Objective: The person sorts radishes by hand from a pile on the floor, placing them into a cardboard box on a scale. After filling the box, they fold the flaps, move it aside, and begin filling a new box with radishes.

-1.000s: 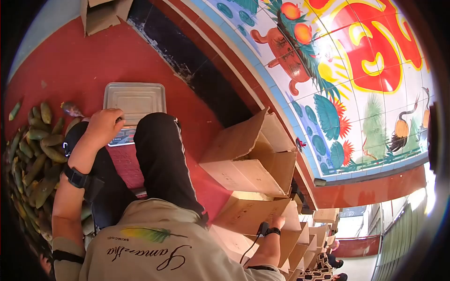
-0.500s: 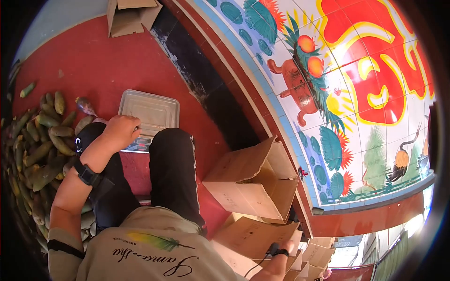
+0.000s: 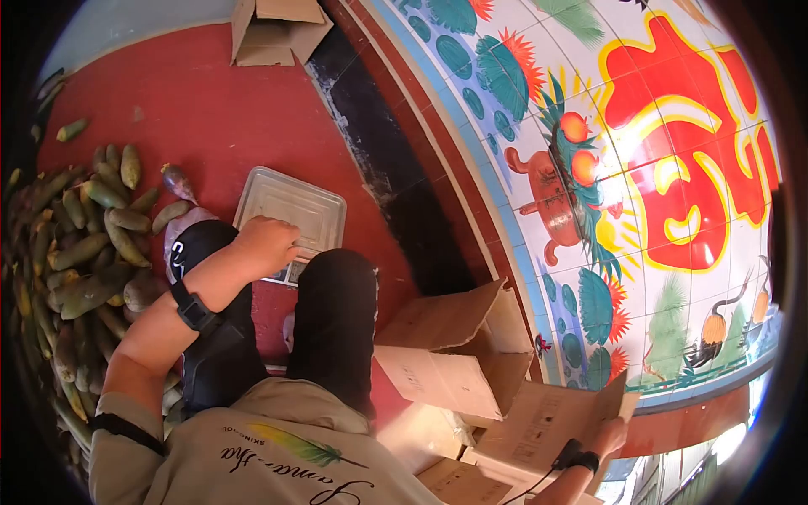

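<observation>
My left hand (image 3: 268, 246) rests over my knees with its fingers curled in. Whatever it may hold is hidden. Just beyond it lies a clear plastic tray (image 3: 295, 206) on a scale, whose panel (image 3: 290, 273) shows partly between my legs. Out to the lower right, my right hand (image 3: 608, 439) grips the edge of an open cardboard box (image 3: 530, 425), which is tilted up among other boxes.
A heap of green-brown, cucumber-like vegetables (image 3: 84, 244) covers the floor at left. A purplish bag (image 3: 181, 183) lies beside it. One open carton (image 3: 454, 345) stands right of my knee, another box (image 3: 273, 34) at the far wall. A painted tile wall (image 3: 555, 194) runs along the right.
My right hand has moved up and right, and the cardboard box in it has tilted up with it. My left hand stays curled near the tray. The whole view has shifted a little.
</observation>
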Tool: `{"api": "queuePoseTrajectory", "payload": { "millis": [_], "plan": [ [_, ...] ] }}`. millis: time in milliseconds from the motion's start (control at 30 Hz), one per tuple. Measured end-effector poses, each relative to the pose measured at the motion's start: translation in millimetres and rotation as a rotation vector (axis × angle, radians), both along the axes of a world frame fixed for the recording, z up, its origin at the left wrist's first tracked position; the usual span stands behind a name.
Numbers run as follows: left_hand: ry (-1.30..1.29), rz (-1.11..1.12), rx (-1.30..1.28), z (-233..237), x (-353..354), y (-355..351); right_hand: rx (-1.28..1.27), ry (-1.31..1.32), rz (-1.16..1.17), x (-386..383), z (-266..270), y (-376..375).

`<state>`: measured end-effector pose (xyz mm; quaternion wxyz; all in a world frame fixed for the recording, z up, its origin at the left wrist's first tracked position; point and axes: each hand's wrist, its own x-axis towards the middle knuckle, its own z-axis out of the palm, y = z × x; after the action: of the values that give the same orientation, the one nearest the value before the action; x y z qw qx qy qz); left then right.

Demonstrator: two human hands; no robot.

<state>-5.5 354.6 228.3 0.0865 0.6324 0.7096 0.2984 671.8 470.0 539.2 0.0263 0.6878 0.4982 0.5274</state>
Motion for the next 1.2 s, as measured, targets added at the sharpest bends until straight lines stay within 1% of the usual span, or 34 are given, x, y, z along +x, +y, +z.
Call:
{"api": "queuePoseTrajectory", "payload": {
  "millis": [100, 167, 233, 300, 333, 400, 433, 500, 533, 567, 633, 667, 700, 767, 800, 833, 867, 900, 967, 1033, 1100, 1167, 1200],
  "plan": [
    [0.004, -0.005, 0.007, 0, 2, 1, 0.005, -0.011, 0.076, -61, 29, 4],
    [0.016, 0.001, -0.020, 2, 2, 1, 0.006, 0.039, 0.037, -93, 50, 10],
    [0.027, 0.012, -0.044, 1, 3, 2, 0.040, -0.122, 0.058, -157, 62, -4],
    [0.028, 0.020, -0.011, -3, 1, 1, 0.051, -0.013, 0.147, -224, 81, -19],
    [0.023, 0.021, -0.013, -1, 0, 0, 0.047, -0.007, 0.151, -237, 87, -21],
    [0.012, 0.021, -0.011, 0, 0, -2, 0.110, -0.054, 0.483, -254, 98, -23],
    [-0.004, 0.021, -0.005, 1, 0, -3, 0.105, -0.051, 0.485, -265, 107, -23],
    [0.023, 0.025, 0.007, -2, -1, -2, -0.115, 0.246, 0.565, -288, 117, -15],
    [0.045, 0.025, 0.023, -4, -2, -2, -0.152, 0.411, 0.732, -295, 115, -6],
    [0.053, 0.052, 0.017, -4, -2, -3, -0.161, 0.419, 0.758, -301, 110, 6],
    [0.022, 0.061, 0.084, -2, -3, -5, -0.194, 0.663, 1.181, -314, 98, 32],
    [0.015, 0.074, 0.084, 0, -4, -7, -0.294, 0.714, 1.349, -325, 91, 45],
    [0.021, 0.097, 0.081, 3, -5, -9, -0.302, 0.719, 1.371, -339, 84, 58],
    [-0.001, 0.121, 0.132, 7, -8, -14, -0.271, 0.764, 1.529, -381, 66, 73],
    [-0.022, 0.146, 0.184, 7, -9, -16, -0.282, 0.767, 1.549, -401, 60, 78],
    [-0.019, 0.168, 0.180, 8, -10, -18, -0.238, 0.665, 1.504, -421, 54, 83],
    [-0.067, 0.212, 0.228, 10, -10, -19, -0.191, 0.566, 1.456, -439, 48, 88],
    [-0.115, 0.254, 0.275, 12, -11, -22, -0.200, 0.572, 1.473, -457, 39, 94],
    [-0.094, 0.291, 0.254, 15, -14, -29, -0.291, 0.666, 1.458, -490, 18, 108],
    [-0.078, 0.325, 0.237, 17, -18, -34, -0.285, 0.506, 1.573, -518, -9, 132],
    [-0.047, 0.326, 0.163, 15, -21, -38, -0.297, 0.459, 1.601, -547, -44, 143],
    [-0.044, 0.340, 0.144, 12, -24, -40, -0.265, 0.392, 1.604, -571, -79, 143],
    [-0.043, 0.341, 0.129, 11, -25, -42, -0.270, 0.400, 1.615, -579, -96, 146]
  ]
}}
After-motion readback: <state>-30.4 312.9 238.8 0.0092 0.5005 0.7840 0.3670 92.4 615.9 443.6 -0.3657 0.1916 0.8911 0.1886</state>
